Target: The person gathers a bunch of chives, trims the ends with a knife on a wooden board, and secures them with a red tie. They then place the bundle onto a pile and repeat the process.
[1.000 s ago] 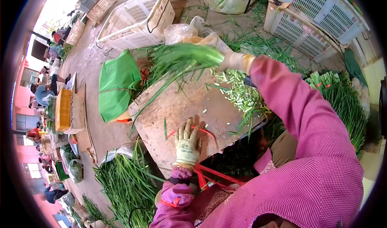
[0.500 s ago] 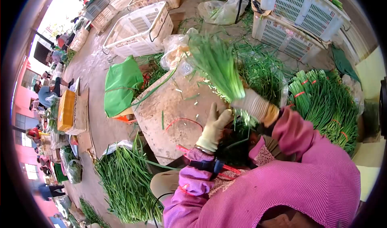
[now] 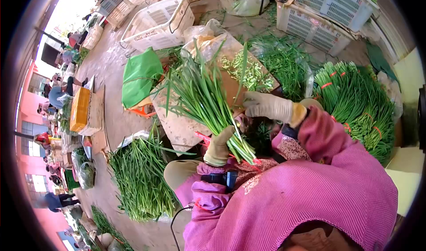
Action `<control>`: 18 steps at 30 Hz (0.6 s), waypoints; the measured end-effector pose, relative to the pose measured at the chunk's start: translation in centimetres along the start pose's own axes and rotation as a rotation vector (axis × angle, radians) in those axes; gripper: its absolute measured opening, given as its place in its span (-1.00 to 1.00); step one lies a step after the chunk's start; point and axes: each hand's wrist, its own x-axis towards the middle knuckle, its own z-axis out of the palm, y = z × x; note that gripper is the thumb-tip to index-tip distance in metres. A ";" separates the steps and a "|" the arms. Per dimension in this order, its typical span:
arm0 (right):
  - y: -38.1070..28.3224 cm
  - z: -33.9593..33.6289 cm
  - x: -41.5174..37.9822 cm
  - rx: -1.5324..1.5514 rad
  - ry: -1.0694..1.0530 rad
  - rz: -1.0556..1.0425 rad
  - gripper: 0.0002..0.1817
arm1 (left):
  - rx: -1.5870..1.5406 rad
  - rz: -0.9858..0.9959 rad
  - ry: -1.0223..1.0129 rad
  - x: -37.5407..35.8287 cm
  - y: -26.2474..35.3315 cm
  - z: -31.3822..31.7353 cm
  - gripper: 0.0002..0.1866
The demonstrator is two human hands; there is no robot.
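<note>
Head view: I see the left hand (image 3: 218, 149) clamped around a garlic chive bunch (image 3: 205, 103) fanning out ahead of it; the right hand (image 3: 270, 106), just beside, I can't judge. Beyond both, a white crate's (image 3: 156, 38) lettering is illegible.

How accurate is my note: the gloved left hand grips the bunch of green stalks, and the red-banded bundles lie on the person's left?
The side is wrong: the red-banded bundles lie on the person's right, as the head view shows. The gloved left hand does grip the bunch of green stalks.
</note>
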 end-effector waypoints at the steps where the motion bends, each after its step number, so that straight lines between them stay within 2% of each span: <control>1: -0.2 0.4 0.7 -0.003 0.006 0.015 -0.36 | -0.029 -0.037 -0.061 0.1 -0.2 0.1 -0.60; 2: -0.5 0.7 1.4 -0.006 0.011 0.030 -0.37 | -0.003 -0.076 -0.025 -0.2 -0.7 0.5 -0.61; 3: -0.7 1.0 2.0 -0.010 0.017 0.045 -0.38 | 0.084 -0.014 -0.054 -0.8 0.4 3.4 -0.59; 5: -5.6 2.5 2.6 0.232 0.163 -0.124 -0.51 | 0.219 -0.028 -0.146 -0.1 -0.3 3.0 -0.57; 7: -5.5 2.9 4.4 0.470 0.224 -0.167 -0.53 | 0.402 0.040 -0.194 0.9 0.6 2.6 -0.54; 9: -6.4 1.9 5.2 0.414 0.286 -0.088 -0.56 | 0.667 0.118 -0.204 1.8 3.5 2.4 -0.46; 10: -7.2 1.5 5.5 0.456 0.306 -0.114 -0.58 | 0.698 0.128 -0.243 2.5 5.1 2.5 -0.39; 11: -8.1 1.0 5.7 0.500 0.326 -0.141 -0.60 | 0.583 0.090 -0.243 2.2 7.2 4.4 -0.35; 13: -10.3 0.0 6.6 0.400 0.357 -0.138 -0.59 | 0.671 0.165 -0.081 3.1 10.6 5.0 -0.12; 14: -11.0 -0.3 7.3 0.226 0.394 -0.347 -0.61 | 0.681 0.279 -0.110 3.6 12.3 5.8 -0.09; 15: -11.0 -0.6 7.4 0.165 0.409 -0.377 -0.57 | 0.689 0.394 -0.140 4.4 13.9 6.6 -0.05; 16: -10.9 -0.9 7.4 0.103 0.425 -0.406 -0.53 | 0.691 0.341 -0.124 5.6 15.0 6.3 -0.06; 17: -10.9 -1.3 7.5 0.042 0.444 -0.434 -0.49 | 0.759 0.492 -0.116 7.2 15.1 5.7 -0.13; 18: -8.8 -2.0 8.0 0.187 0.299 -0.372 -0.38 | 0.826 0.312 -0.026 7.9 15.5 6.0 -0.23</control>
